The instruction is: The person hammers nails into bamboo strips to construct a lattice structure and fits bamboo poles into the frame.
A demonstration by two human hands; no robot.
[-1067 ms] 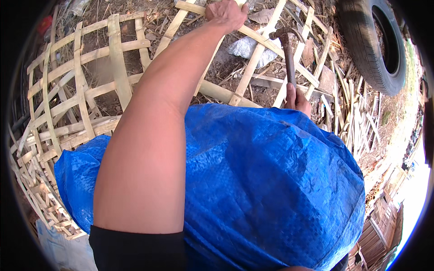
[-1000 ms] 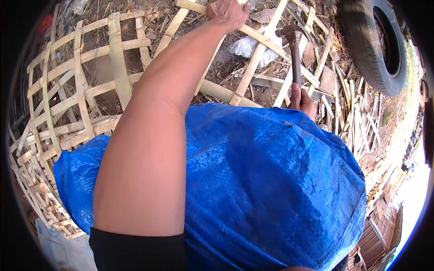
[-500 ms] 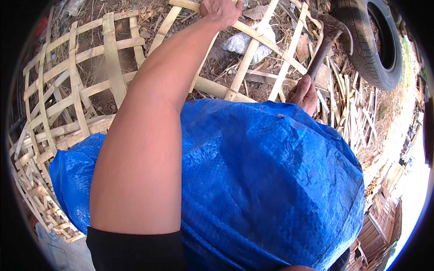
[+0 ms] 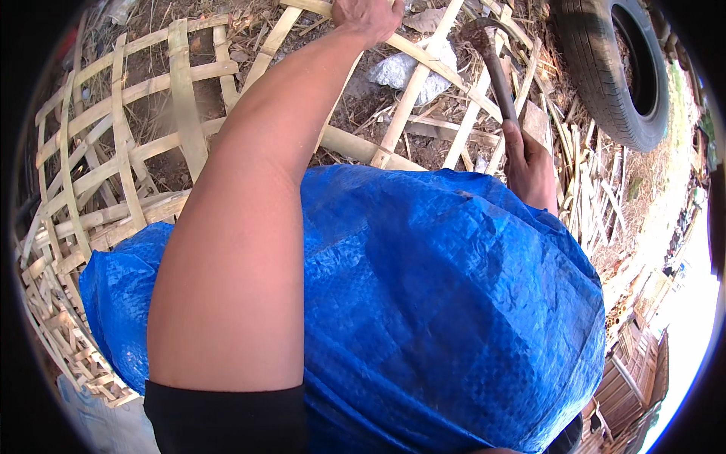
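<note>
At the top edge, my left hand (image 4: 366, 17) is closed over a bamboo strip (image 4: 310, 7) of an open woven lattice; its fingertips are partly hidden. My right hand (image 4: 531, 168) grips the dark handle of a claw hammer (image 4: 499, 79), its rusty head raised over the right part of the lattice. The bamboo lattice (image 4: 185, 102) is made of pale split strips crossing with wide gaps, and it bends down at the left. Blue tarp (image 4: 454, 295) covers my lap, below the lattice.
A worn tyre (image 4: 601, 76) lies at the upper right. Loose bamboo slats (image 4: 586, 181) are piled beside my right hand. Under the lattice, a pale grey stone (image 4: 401, 72) sits among dirt and dry scraps. A bamboo-walled structure (image 4: 628, 363) stands at the lower right.
The hammer head has swung left over the lattice, and my right hand has shifted slightly right. My left hand stays at nearly the same place on the strip.
</note>
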